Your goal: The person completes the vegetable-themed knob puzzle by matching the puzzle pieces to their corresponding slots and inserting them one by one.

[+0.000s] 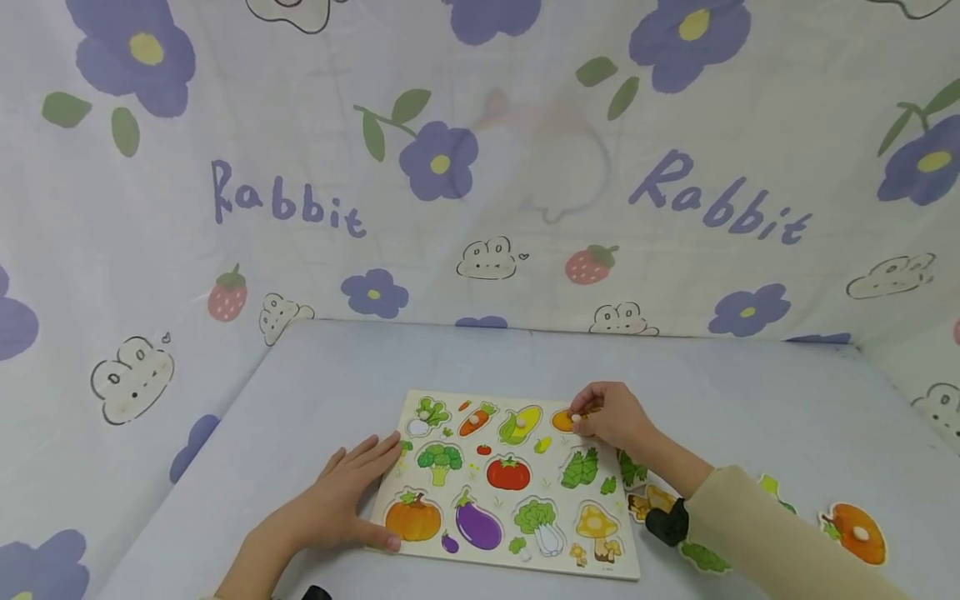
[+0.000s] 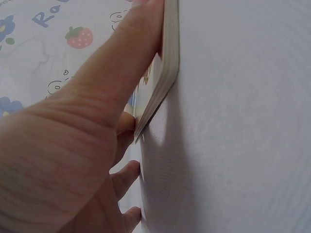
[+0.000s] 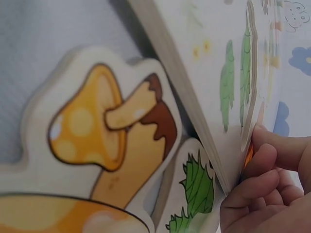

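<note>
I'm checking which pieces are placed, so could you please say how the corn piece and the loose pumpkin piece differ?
The corn piece sits in the puzzle board; the pumpkin piece lies on the table. The corn piece is long, yellow and green; the pumpkin piece is rounder and orange. Both have a pale knob.

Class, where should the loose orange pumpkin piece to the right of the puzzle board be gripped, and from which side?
Probably best to pinch the pale knob on the pumpkin piece, coming down from above: the piece lies picture side up, with the knob near its middle. Approaching from its right looks easier, since the right sleeve crosses close on its left.
</note>
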{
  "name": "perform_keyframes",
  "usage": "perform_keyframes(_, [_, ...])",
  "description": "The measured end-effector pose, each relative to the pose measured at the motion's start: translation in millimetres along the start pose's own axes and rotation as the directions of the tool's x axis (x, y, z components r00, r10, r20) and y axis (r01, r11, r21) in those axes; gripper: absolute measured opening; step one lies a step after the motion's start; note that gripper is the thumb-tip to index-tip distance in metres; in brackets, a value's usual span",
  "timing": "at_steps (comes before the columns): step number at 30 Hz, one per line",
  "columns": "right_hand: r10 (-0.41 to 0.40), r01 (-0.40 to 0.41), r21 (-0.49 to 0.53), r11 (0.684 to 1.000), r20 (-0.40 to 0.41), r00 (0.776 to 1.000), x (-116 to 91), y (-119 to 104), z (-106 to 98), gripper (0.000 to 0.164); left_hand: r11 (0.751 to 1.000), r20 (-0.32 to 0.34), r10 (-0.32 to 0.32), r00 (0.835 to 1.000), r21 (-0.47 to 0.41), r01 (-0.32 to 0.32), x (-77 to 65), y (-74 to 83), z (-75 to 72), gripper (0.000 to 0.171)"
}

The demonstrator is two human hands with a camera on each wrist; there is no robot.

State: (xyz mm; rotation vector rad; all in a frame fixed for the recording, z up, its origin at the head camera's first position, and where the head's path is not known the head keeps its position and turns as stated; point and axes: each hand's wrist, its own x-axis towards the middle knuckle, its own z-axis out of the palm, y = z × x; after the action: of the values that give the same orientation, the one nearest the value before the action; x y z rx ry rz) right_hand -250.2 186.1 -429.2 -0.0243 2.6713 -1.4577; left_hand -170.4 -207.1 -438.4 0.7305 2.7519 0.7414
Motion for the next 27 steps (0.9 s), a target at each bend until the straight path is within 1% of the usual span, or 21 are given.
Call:
perform_keyframes(3, [0.022, -0.022, -0.006, 1.000, 0.009, 1.000, 1.4, 0.7, 0.1, 0.017, 1.000, 0.001, 0.005, 1.000, -0.010, -0.005, 0.5, 0.2, 0.6, 0.115])
perform_keyframes(10, [0.059, -0.059, 0.002, 0.998, -0.005, 0.998, 3.3, 1.4, 0.8, 0.018, 1.000, 0.000, 0.005, 1.000, -0.019, -0.005, 1.1, 2.5, -0.2, 0.115])
perform_keyframes(18, [0.017, -0.017, 0.012, 1.000, 0.004, 1.000, 0.1, 2.0, 0.2, 0.018, 1.000, -0.001, -0.003, 1.000, -0.004, 0.003, 0.0, 4.3, 0.3, 0.115])
perform_keyframes(22, [0.009, -0.009, 0.018, 1.000, 0.007, 1.000, -0.8, 1.0, -0.3, 0.017, 1.000, 0.003, -0.011, 1.000, 0.000, 0.011, 0.3, 3.5, -0.1, 0.115])
perform_keyframes(25, [0.005, -0.006, 0.025, 1.000, 0.014, 1.000, -0.9, 1.6, -1.0, 0.017, 1.000, 0.007, -0.011, 1.000, 0.004, 0.011, 0.4, 2.2, 0.5, 0.116])
perform_keyframes(27, [0.004, -0.005, 0.031, 0.999, 0.018, 1.000, -0.8, 2.2, -1.6, 0.017, 1.000, 0.006, 0.001, 1.000, 0.005, -0.001, 0.5, 1.5, 0.7, 0.116])
